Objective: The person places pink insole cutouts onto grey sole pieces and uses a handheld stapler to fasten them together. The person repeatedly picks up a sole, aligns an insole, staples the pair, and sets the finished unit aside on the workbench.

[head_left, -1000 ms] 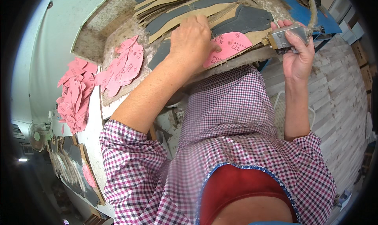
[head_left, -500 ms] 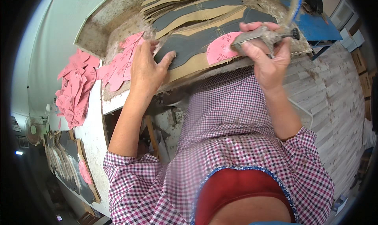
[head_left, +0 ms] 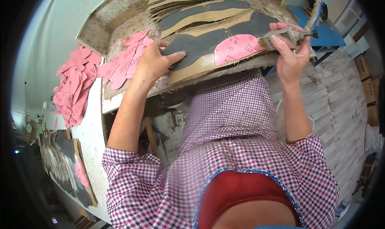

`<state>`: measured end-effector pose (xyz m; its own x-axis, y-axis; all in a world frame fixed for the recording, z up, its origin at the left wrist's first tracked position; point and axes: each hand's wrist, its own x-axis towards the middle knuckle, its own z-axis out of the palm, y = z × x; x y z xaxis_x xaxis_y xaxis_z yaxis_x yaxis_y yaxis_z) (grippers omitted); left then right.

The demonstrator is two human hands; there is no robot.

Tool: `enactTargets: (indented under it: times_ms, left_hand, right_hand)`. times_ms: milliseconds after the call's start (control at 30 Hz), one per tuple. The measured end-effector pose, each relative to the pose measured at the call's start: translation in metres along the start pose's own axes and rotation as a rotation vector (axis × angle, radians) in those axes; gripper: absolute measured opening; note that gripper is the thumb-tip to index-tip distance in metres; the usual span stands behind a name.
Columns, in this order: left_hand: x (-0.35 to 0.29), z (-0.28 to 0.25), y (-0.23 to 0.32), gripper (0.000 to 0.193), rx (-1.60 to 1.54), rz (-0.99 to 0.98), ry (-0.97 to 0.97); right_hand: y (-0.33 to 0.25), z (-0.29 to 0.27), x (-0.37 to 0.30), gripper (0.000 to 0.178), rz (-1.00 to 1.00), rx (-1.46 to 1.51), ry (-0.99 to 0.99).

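Observation:
My left hand [head_left: 154, 60] rests at the left end of a dark grey cut piece [head_left: 192, 46], thumb on top, fingers apart. That piece lies on a tan sheet [head_left: 192, 69] along the bench's near edge. On it, right of centre, lies a pink half-round piece [head_left: 237, 48] with printing. My right hand [head_left: 294, 62] is closed around a grimy metal spray gun [head_left: 282, 39], with a hose [head_left: 315, 12] rising from it and a black knob at its right. The gun's left end is just above the pink piece's right edge; whether they touch I cannot tell.
Behind are more layered grey and tan pieces [head_left: 200, 18]. Pink pieces [head_left: 126, 64] lie left of my hand, with a larger pile [head_left: 74, 84] beyond the bench wall. More layered pieces [head_left: 66, 165] lie lower left. A blue table [head_left: 327, 34] stands at right, near cardboard boxes [head_left: 367, 88].
My right hand has moved the spray gun rightward, uncovering more of the pink half-round piece. My left hand stays at the grey piece's left end.

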<state>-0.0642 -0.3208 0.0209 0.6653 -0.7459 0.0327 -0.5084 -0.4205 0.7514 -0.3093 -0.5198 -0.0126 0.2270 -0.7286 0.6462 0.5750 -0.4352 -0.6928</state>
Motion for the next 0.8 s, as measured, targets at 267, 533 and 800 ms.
enactTargets:
  times_ms: [267, 533, 800]
  left_hand:
    - [0.002, 0.002, 0.003, 0.040, -0.068, 0.073, 0.011]
    - [-0.007, 0.001, 0.011, 0.040, -0.413, -0.014, -0.118]
    - [-0.015, 0.004, 0.008, 0.031, -0.592, 0.005, -0.125]
  right_hand:
    - [-0.015, -0.005, 0.033, 0.044, -0.060, 0.105, 0.011]
    - [0.011, 0.018, 0.074, 0.040, -0.159, -0.157, -0.049]
    - [0.011, 0.059, 0.040, 0.039, 0.000, 0.069, -0.074]
